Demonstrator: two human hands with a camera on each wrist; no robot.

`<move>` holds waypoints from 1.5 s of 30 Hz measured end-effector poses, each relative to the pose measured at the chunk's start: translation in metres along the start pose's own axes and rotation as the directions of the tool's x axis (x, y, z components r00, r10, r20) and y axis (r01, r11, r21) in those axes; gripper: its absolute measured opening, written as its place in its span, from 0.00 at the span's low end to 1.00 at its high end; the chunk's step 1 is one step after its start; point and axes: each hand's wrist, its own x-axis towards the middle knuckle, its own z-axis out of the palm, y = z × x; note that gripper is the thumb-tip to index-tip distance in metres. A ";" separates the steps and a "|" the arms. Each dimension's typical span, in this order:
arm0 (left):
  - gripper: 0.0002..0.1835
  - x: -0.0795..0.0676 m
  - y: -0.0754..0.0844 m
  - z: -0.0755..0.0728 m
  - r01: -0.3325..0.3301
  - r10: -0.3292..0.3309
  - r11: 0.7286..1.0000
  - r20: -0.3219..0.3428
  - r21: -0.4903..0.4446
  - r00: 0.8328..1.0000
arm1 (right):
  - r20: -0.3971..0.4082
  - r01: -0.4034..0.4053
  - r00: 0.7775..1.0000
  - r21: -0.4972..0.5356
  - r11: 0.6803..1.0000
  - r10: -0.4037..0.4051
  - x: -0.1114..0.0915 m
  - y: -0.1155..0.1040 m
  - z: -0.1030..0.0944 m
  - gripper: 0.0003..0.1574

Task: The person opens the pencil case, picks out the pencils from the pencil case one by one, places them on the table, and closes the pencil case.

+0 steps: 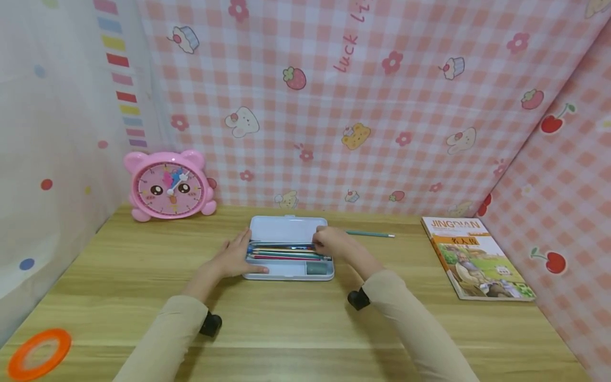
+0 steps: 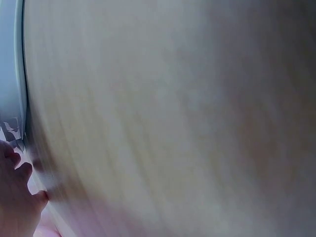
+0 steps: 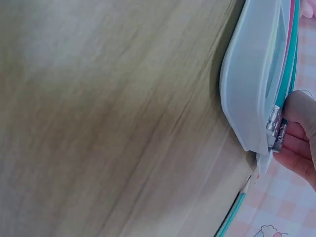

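Observation:
A white pencil case (image 1: 288, 230) lies with its lid raised at the back, and several pencils (image 1: 286, 257) rest in its long compartment. A green eraser-like block (image 1: 316, 268) fills the small front right compartment. My left hand (image 1: 234, 259) rests against the case's left end, fingers fairly straight along the side and thumb over the front edge. At the right end, my right hand (image 1: 334, 243) reaches into the case with curled fingers. In the right wrist view, thumb and fingers of the right hand (image 3: 300, 133) pinch at a pencil's end beside metal ferrules (image 3: 274, 123).
Behind the right hand, a green pencil (image 1: 369, 233) lies on the wooden table (image 1: 286, 323). A pink clock (image 1: 169, 185) stands back left. A book (image 1: 479, 260) lies at the right, and an orange ring (image 1: 59, 350) at the front left. Patterned cloth (image 1: 305, 106) hangs behind.

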 end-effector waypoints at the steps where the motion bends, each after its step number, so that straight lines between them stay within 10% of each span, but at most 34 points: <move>1: 0.64 0.000 0.000 0.000 0.000 0.000 1.000 0.000 0.001 1.000 | 0.013 -0.013 1.000 0.002 1.000 0.013 0.001 0.000 0.000 0.09; 17: 0.64 0.001 0.000 0.001 0.000 0.000 1.000 0.002 0.014 1.000 | -0.068 -0.100 0.993 -0.003 0.995 0.100 -0.020 0.024 -0.010 0.03; 45: 0.64 0.000 -0.001 0.001 0.003 -0.004 1.000 0.015 0.010 1.000 | -0.215 -0.249 0.951 -0.107 0.963 0.222 -0.129 0.115 -0.007 0.02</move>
